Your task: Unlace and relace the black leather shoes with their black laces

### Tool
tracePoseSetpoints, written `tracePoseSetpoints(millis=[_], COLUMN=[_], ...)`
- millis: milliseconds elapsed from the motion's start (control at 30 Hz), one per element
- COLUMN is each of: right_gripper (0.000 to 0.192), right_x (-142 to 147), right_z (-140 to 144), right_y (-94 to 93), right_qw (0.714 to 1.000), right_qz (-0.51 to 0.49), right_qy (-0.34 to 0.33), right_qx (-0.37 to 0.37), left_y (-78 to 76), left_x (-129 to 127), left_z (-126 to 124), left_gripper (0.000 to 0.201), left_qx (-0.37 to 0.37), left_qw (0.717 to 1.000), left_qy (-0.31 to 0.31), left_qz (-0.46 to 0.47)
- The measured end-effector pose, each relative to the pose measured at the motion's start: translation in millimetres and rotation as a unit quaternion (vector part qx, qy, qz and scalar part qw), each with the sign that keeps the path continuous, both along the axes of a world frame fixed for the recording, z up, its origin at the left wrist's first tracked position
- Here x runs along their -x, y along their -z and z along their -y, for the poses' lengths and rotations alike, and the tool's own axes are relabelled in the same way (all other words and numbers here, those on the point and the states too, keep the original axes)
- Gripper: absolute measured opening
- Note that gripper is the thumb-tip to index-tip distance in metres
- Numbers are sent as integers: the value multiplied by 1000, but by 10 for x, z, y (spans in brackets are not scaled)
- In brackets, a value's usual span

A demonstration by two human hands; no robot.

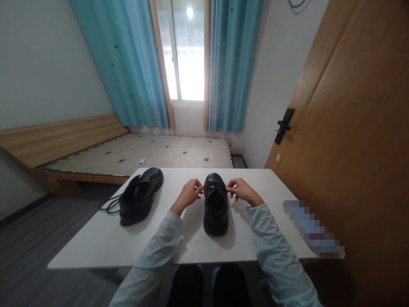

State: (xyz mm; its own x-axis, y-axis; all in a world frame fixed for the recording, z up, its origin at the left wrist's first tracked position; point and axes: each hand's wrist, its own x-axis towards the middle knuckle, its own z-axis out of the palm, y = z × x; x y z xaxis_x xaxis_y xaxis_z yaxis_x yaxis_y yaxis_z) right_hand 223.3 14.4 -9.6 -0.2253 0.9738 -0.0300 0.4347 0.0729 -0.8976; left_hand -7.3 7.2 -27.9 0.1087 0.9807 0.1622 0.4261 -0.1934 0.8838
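A black lace-up shoe [216, 219] stands upright on the white table, its toe pointing away from me and its heel toward me. Dark shoelaces [214, 186] cross over its front. On the left side of the shoe, my left hand [191, 192] pinches a lace between thumb and fingers. From the right, my right hand [238, 189] pinches the lace on that side. The matching black shoe [137, 200] lies to the left on the table, away from both hands, with its loose laces trailing over the left edge.
The white table [128, 251] spans the space before me. Behind it is a bed [166, 149] with a small white remote [141, 162] on it. A wooden door [338, 128] stands at the right, and a blurred-out item [313, 230] lies by the table's right edge.
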Motion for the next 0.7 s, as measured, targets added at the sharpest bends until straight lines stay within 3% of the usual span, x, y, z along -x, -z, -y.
tracePoseSetpoints(millis=[133,233,367,467,700], right_gripper=[8,12,16,16,12], right_x=[16,44,100,154,257], right_z=[6,26,60,93,160], right_y=[-50,-114,-174,-185,-194], right_qw=[999,992,973,963,963], right_qz=[-15,-29,-12,21,72], right_qy=[-7,13,19,-7,-44], right_qx=[-52,-121,-230,-267,-254], left_y=[-8,-84,-205,-228,-204], left_x=[-36,-79,-139,-167,-192], left_z=[-7,46,157,194,197], left_gripper=[7,15,25,19,15], left_qx=[-118,-189,-260,-283,-272], left_qw=[991,980,964,954,955], left_qy=[-15,-28,13,23,60], left_qz=[-64,-47,-60,-96,-103])
